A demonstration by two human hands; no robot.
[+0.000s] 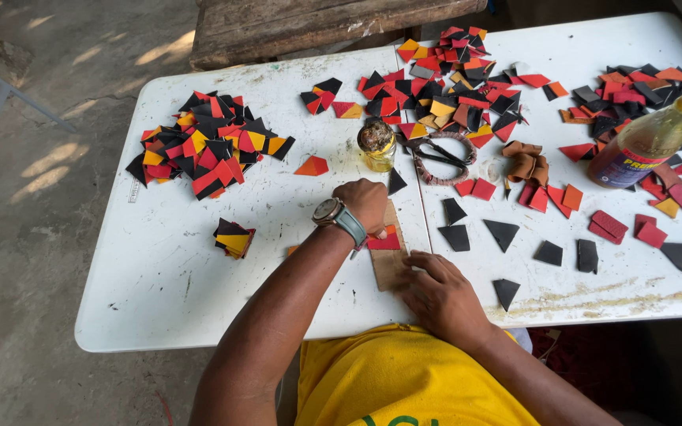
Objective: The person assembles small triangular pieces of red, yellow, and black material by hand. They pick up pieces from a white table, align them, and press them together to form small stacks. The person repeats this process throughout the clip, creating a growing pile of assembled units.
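Cardboard (387,264), a tan strip lying near the lower centre of the frame, was mostly covered by the two hands. The left hand (363,203) was curled into a loose fist over its upper end, wrist and watch (331,213) turned toward the camera, so whether the fingers pinched anything could not be told. A red piece (386,241) lay on the strip just below that fist, partly hidden. The right hand (436,285) pressed flat on the strip's lower right edge, fingers spread, holding nothing. The white table (199,268) was cut off at the right of the frame, as was a plastic bottle (649,140) in the upper right. Scissors (440,154) at upper centre were half buried among red, black and yellow triangles (207,146).
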